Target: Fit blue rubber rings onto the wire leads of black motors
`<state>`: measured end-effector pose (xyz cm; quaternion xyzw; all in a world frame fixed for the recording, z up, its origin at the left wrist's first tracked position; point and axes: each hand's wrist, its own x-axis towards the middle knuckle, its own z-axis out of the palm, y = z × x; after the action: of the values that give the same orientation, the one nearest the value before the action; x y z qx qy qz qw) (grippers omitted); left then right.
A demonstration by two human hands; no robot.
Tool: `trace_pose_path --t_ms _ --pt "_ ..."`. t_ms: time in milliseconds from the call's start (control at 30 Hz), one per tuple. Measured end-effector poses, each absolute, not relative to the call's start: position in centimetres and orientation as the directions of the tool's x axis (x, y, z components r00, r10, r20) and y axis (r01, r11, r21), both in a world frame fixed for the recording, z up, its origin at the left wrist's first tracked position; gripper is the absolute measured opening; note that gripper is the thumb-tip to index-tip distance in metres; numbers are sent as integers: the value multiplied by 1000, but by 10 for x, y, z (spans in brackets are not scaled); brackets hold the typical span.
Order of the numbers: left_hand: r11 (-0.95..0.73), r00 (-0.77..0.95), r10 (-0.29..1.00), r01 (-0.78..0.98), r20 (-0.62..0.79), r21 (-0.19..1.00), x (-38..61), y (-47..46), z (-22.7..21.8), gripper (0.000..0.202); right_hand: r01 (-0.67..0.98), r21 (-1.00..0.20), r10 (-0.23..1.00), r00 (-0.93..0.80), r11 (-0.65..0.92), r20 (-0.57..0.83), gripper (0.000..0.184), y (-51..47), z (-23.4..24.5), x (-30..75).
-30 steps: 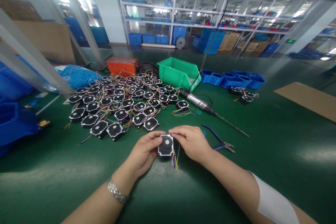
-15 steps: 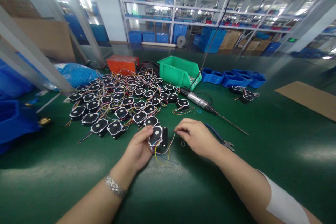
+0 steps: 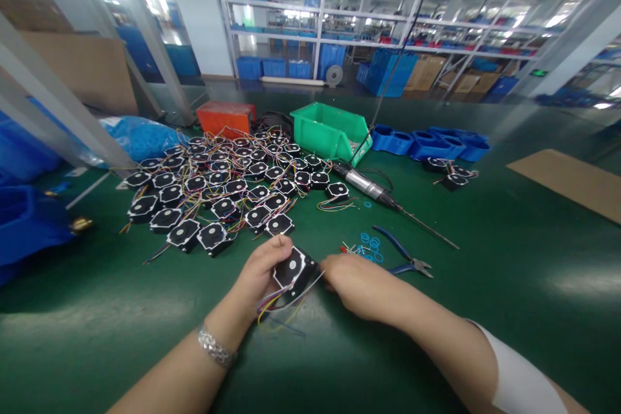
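My left hand (image 3: 259, 278) is closed around a small black motor (image 3: 294, 266) with a white-edged frame, holding it tilted above the green table. Coloured wires (image 3: 272, 303) hang from the motor's near side, and a white one stretches up toward my right hand (image 3: 347, 281). That hand is curled with fingers together at the motor's right corner. Its fingertips are partly hidden, and what they pinch does not show. Just beyond the right hand lie blue rings (image 3: 373, 243), small screws and red bits. Blue-handled cutters (image 3: 412, 264) lie right of them.
Many similar motors (image 3: 213, 233) with tangled wires spread across the left and middle. A power screwdriver (image 3: 366, 186) with a long bit lies behind the rings. Farther back stand a green bin (image 3: 330, 129), an orange box (image 3: 226, 119) and blue plastic parts (image 3: 431, 143). Cardboard (image 3: 572, 181) lies right.
My right hand has moved down and closer to the motor, uncovering the rings and screws. The motor has turned and come slightly nearer. A small screw on the near tabletop no longer shows.
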<state>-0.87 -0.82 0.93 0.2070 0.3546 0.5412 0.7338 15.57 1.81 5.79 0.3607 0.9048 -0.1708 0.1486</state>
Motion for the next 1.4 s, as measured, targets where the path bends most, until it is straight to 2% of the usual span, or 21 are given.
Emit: trace_pose_path --t_ms 67,133,200,267,300,433,667,833,900,1000,1100,1133,1200,1267,1400 --pt "351 205 936 -601 -286 718 -7 -9 10 27 800 -328 765 -588 502 -262 11 27 64 157" --pt "370 238 929 -564 -284 738 -5 -11 11 28 767 -563 837 -500 308 -223 11 32 70 157" --pt "365 243 930 -542 -275 757 -3 -13 10 27 624 -776 788 -520 87 -330 17 33 73 154" --pt "349 242 936 -531 -256 773 -2 -14 9 25 496 -863 689 -593 -94 -416 21 31 72 152" --pt "340 243 939 -528 -245 779 -2 -15 8 25 461 -877 661 -618 -133 -425 22 29 71 150" --pt "320 252 943 -508 -217 800 -1 -16 6 23 439 -892 691 -611 -109 -385 19 26 62 148" --pt "326 247 941 -472 -231 819 -1 -16 5 25 532 -845 782 -551 60 -291 17 24 61 146" --pt "310 250 945 -472 -212 825 -1 -16 4 27 500 -865 709 -594 -46 -382 24 23 61 144" --pt "308 247 946 -488 -209 817 -1 -15 4 28 496 -868 706 -601 -41 -376 30 24 64 147" --pt "307 243 948 -522 -206 796 0 -14 4 32 567 -814 718 -617 124 -321 40 26 75 154" --pt "299 233 952 -553 -200 778 0 -12 3 37 633 -663 627 -716 399 -306 64 20 85 156" --pt "294 231 953 -560 -195 775 0 -12 3 39 638 -613 615 -732 466 -294 64 17 87 155" --pt "284 228 956 -565 -184 775 0 -12 2 40 656 -547 643 -723 521 -254 51 12 85 151" --pt "286 205 957 -548 -205 786 1 -11 3 40 695 -527 692 -677 488 -251 42 12 82 149" --pt "275 106 959 -572 -263 772 4 -12 8 33 765 -567 784 -540 305 -307 44 32 82 159"
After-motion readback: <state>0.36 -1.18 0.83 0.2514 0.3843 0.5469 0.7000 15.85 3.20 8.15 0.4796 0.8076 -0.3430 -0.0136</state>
